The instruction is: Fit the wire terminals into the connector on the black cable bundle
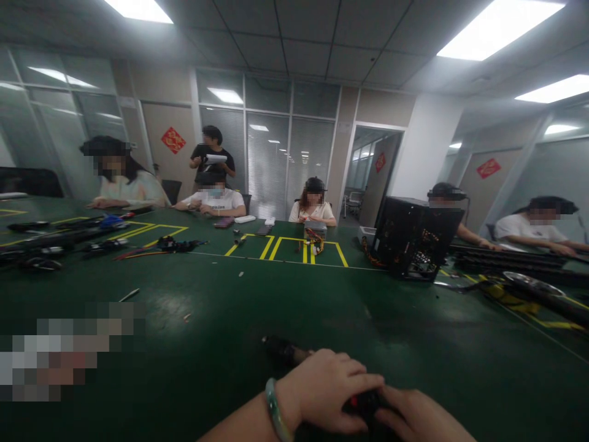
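At the lower middle of the head view, my left hand [329, 385], with a green bangle [275, 408] at its wrist, is closed around a dark object [368, 402] with a small red spot. My right hand [414, 412] meets it from the right, its fingers also closed on the dark object. Most of that object is covered by my hands, so its kind cannot be made out. A black elongated piece [278, 350] juts out beyond my left hand; whether it joins the held object is hidden.
A black computer case [411, 239] stands on the green table [221, 307] at right. Black cables and parts [170, 244] lie at left; a power supply unit [315, 230] with wires sits farther back. A thin light stick [129, 294] lies near left. Several people sit around the table.
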The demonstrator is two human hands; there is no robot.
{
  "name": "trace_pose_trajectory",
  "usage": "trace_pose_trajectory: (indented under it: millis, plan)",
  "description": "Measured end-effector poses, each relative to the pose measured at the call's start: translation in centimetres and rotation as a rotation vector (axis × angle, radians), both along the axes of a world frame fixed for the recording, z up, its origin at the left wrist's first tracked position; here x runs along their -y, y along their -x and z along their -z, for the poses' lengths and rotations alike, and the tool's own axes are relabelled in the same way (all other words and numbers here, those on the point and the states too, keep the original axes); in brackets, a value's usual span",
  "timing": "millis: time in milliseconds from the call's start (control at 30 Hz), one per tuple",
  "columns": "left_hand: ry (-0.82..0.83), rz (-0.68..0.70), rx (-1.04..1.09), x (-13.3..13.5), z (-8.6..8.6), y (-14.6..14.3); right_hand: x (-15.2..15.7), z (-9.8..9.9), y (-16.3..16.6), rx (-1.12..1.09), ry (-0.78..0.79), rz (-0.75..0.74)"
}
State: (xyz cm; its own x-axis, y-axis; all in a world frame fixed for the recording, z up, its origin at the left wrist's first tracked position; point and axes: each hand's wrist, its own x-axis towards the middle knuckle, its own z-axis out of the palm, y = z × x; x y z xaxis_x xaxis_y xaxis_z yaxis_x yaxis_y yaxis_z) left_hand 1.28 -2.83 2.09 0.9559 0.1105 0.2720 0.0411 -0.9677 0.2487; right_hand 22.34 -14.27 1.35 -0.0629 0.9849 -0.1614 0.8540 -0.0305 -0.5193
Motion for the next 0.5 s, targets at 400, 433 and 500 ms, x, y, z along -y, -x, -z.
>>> trace_pose_trajectory:
  millis: [400, 433, 500]
  plan:
    - [-0.023, -0.431, 0.002, -3.7, 1.7, 0.6, -4.6, 0.4, 2.6, 0.158, -0.389, 0.119]
    - [-0.023, -0.426, 0.002, -3.7, 1.7, 0.6, -3.7, 0.0, 2.5, 0.172, -0.351, 0.101]
    - [-0.024, -0.421, 0.002, -3.7, 1.5, 0.6, -2.1, -0.9, 2.4, 0.185, -0.197, 0.030]
